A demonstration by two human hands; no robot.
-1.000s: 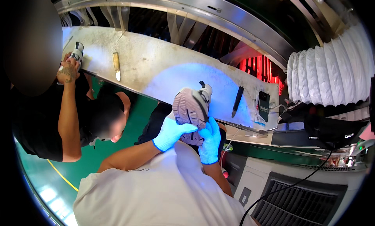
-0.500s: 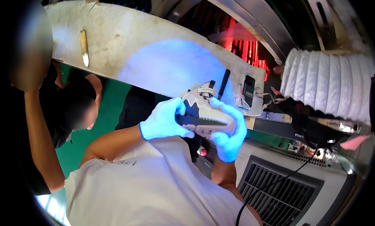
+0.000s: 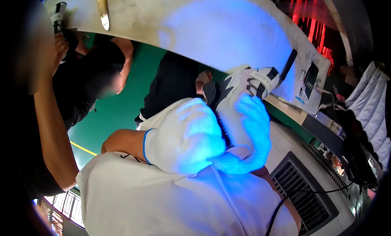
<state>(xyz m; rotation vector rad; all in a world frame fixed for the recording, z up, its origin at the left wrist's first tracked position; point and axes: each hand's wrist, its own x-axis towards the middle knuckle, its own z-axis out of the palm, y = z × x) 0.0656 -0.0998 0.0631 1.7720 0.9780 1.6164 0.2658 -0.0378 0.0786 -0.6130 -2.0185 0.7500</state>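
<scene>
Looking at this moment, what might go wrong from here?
The shoe might bump the black tool, which appears close to its collar, and push it across the table. The black cable, running near the person's right arm, might snag if that arm moves.

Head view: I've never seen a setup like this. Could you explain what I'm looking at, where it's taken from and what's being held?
There is no machine here. A wide fisheye camera on the person's head looks down, so edges bend and the rim goes dark. The left hand and right hand, both in knit gloves, hold a black-and-white sneaker between them, just off the worktable's near edge. Blue light falls on the gloves and tabletop. On the worktable lie a knife, a slim black tool and a dark smartphone. At far left, a co-worker's hand holds another shoe.
</scene>
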